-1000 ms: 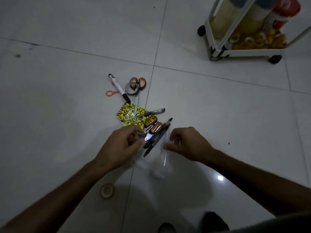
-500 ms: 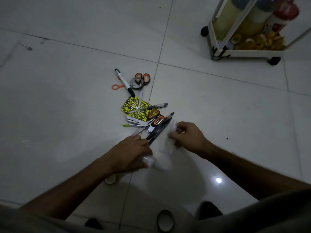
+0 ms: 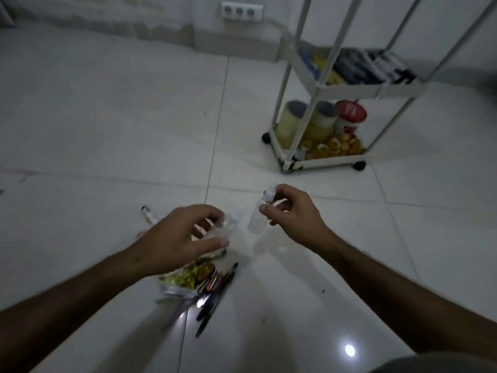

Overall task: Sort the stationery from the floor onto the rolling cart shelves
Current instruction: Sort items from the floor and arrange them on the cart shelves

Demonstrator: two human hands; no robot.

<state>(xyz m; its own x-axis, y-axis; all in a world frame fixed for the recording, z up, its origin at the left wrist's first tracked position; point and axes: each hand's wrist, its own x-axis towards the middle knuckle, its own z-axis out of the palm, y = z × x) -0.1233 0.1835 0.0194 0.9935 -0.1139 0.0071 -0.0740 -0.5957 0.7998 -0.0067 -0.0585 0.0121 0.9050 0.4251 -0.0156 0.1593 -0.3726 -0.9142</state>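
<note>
Holding, R hand (image 3: 291, 212): fingers pinching a small clear plastic bottle (image 3: 258, 216) by its neck, hanging above the white tiled floor (image 3: 107, 135)
L hand (image 3: 178, 238): fingers curling round a second clear bottle (image 3: 228, 223)
Pile: dark pens (image 3: 215, 297) & a yellow patterned card (image 3: 185, 277) lying under L hand
White rolling cart (image 3: 320, 87): standing well apart, back right

Dim room, glossy white floor tiles (image 3: 107, 125) with dark grout lines crossing near the middle. A bright lamp reflection (image 3: 349, 350) glints at five o'clock. At twelve o'clock, a pale, stained wall (image 3: 134, 12) carries a triple socket strip (image 3: 241, 12) just above the floor.
</note>
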